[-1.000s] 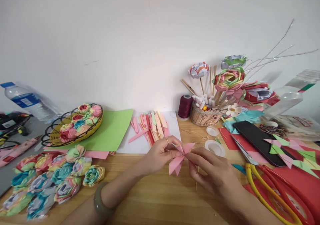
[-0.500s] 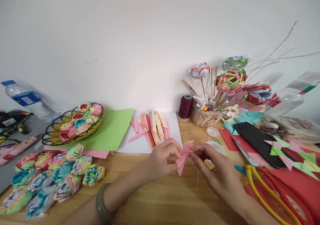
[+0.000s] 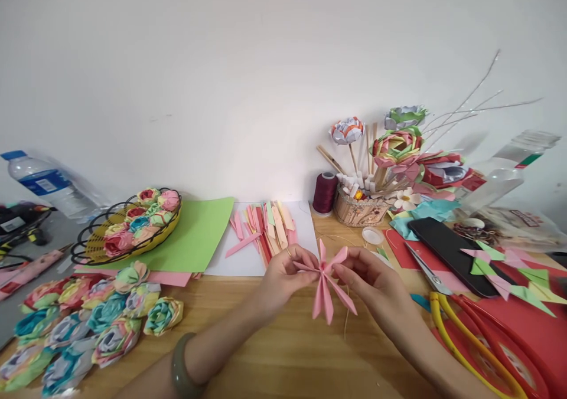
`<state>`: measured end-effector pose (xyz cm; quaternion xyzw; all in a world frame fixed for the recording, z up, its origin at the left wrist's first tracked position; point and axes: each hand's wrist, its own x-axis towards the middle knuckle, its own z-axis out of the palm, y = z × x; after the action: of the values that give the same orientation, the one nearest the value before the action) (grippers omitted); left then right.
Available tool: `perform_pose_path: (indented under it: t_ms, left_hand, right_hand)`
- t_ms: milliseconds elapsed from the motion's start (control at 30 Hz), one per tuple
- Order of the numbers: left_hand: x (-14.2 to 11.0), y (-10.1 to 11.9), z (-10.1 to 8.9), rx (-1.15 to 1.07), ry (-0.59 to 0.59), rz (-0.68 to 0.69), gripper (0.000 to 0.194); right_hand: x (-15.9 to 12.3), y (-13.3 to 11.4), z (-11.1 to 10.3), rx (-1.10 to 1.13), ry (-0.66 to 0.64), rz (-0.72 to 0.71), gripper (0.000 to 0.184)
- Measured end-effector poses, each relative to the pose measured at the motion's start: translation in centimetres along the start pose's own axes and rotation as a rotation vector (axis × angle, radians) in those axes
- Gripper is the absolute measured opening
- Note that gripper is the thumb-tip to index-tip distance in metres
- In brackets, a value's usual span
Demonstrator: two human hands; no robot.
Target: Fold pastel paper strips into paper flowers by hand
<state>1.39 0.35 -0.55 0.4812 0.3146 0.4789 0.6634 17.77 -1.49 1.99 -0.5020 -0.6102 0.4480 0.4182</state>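
A pink folded-paper flower (image 3: 326,297) with several narrow petals fanned out is held above the wooden table, between both hands. My left hand (image 3: 283,275) pinches its left petals near the centre; a ring and a green bangle show on that arm. On the other side, my right hand (image 3: 370,278) grips the petals at the upper right with thumb and fingers. A thin thread (image 3: 346,322) hangs below the right fingers. Behind the hands, folded paper strips (image 3: 266,228) in pink, red, peach and green lie on a white sheet (image 3: 221,260).
Paper flowers (image 3: 108,310) crowd the left, near a yellow basket (image 3: 153,242) and a water bottle (image 3: 46,180). At right are a wooden pot (image 3: 361,209), a maroon thread spool (image 3: 325,193), a phone (image 3: 443,251), small scissors (image 3: 427,266) and large yellow-and-red handles (image 3: 460,340).
The pink paper, a compact folded bundle before, is now spread into a star-like flower with its petals apart. Both hands still hold it. The view has shifted slightly.
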Motion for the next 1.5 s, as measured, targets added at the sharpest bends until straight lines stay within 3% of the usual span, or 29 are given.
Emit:
perform_pose_path:
  t_ms: [100, 200, 433, 533, 633, 733, 833, 967, 1100, 1267, 1400, 1500]
  left_hand:
    - [-0.4, 0.4, 0.4, 0.025, -0.048, -0.048, 0.025]
    - [-0.6, 1.0, 0.7, 0.113, -0.066, 0.004, 0.024]
    - [-0.5, 1.0, 0.8, 0.232, -0.001, 0.006, 0.021]
    - [-0.4, 0.9, 0.9, 0.303, 0.043, 0.004, 0.015]
    - [-0.5, 1.0, 1.1, 0.352, 0.080, 0.052, 0.012]
    - [-0.9, 1.0, 1.5, 0.398, 0.039, 0.112, 0.007]
    - [-1.3, 0.7, 1.8, 0.514, 0.025, 0.218, 0.011]
    - [-1.5, 0.2, 1.9, 0.644, 0.037, 0.312, 0.016]
    - [-1.5, 0.1, 2.0, 0.651, 0.045, 0.261, 0.016]
    - [-1.4, 0.0, 1.7, 0.646, 0.016, 0.247, 0.013]
    - [-1.4, 0.0, 1.1, 0.729, 0.043, 0.386, 0.027]
    - [-1.6, 0.4, 1.0, 0.691, 0.086, 0.498, 0.026]
  right_hand:
    - [-0.1, 0.1, 0.1, 0.039, 0.041, 0.028, 0.021]
    - [-0.1, 0.0, 0.1, 0.056, 0.055, 0.019, 0.019]
    - [0.0, 0.3, 0.0, 0.099, -0.030, 0.018, 0.024]
    - [-0.4, 0.5, 0.1, -0.079, 0.120, -0.015, 0.033]
    - [-0.8, 0.5, 0.2, -0.337, 0.125, -0.090, 0.032]
    - [-0.9, 0.4, 0.3, -0.418, 0.096, -0.177, 0.026]
    - [-0.8, 0.2, 0.3, -0.376, 0.102, -0.186, 0.019]
    - [-0.7, -0.1, 0.3, -0.218, 0.038, -0.087, 0.016]
    - [-0.6, -0.5, 0.3, -0.112, 0.015, -0.028, 0.025]
    - [-0.5, -0.5, 0.3, -0.147, 0.047, -0.046, 0.026]
    - [-0.6, -0.2, 0.3, -0.227, 0.062, -0.094, 0.029]
    - [-0.9, 0.0, 0.4, -0.330, 0.066, -0.164, 0.031]
